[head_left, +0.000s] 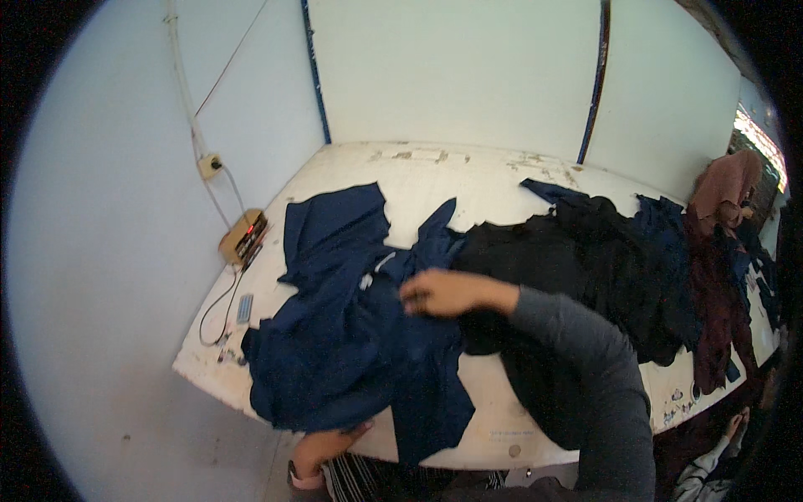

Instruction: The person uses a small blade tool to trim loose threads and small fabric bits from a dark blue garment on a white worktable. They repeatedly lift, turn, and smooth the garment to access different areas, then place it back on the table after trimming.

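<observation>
2 hands on the navy cloth [351, 335]: right hand [439, 293] flat, left hand [322, 448] pinching the hem; smooth outward.

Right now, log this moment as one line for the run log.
left hand: gripping hem of navy garment at table edge | right hand: flat on navy garment | dark clothes pile: right of it

Worn white table [468, 171] set against pale blue walls [109, 209].

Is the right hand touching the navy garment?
Touching: the head view shows the right hand resting flat on the navy garment, no gap visible.
</observation>
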A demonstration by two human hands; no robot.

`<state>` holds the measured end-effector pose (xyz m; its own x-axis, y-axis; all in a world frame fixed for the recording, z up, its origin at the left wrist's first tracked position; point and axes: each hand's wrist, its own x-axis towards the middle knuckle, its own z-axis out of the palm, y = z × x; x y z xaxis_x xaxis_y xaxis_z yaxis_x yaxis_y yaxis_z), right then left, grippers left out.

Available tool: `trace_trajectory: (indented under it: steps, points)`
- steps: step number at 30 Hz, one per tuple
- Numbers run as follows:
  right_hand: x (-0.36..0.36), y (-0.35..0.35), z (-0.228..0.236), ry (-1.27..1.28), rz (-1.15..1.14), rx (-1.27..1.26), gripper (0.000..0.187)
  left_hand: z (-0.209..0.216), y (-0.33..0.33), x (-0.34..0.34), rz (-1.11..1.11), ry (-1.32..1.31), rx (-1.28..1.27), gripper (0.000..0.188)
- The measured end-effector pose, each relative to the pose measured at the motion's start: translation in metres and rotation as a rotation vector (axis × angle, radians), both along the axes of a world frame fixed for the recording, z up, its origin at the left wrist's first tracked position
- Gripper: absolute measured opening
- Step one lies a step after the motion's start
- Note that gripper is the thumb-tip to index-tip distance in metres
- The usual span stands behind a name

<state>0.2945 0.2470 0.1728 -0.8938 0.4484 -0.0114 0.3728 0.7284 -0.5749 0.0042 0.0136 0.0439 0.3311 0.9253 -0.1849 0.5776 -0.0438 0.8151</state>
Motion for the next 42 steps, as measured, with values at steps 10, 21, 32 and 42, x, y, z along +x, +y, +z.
trace_trajectory:
  steps: [10,21,32,42]
  points:
    - [0.018,-0.134,0.121,0.56,-0.213,0.299,0.018,0.058,-0.068,0.021,0.647,-0.005,0.372,0.044]
    - [0.085,-0.253,0.087,0.069,0.377,0.047,0.054,0.037,-0.032,0.074,0.419,-0.121,0.881,0.083]
    - [0.079,-0.152,-0.087,0.151,-0.685,-0.189,0.085,-0.028,-0.027,0.016,0.38,0.062,0.278,0.089]
    - [-0.001,-0.185,-0.212,0.42,-0.334,0.192,0.045,-0.073,-0.05,0.071,0.08,-0.277,0.464,0.072]
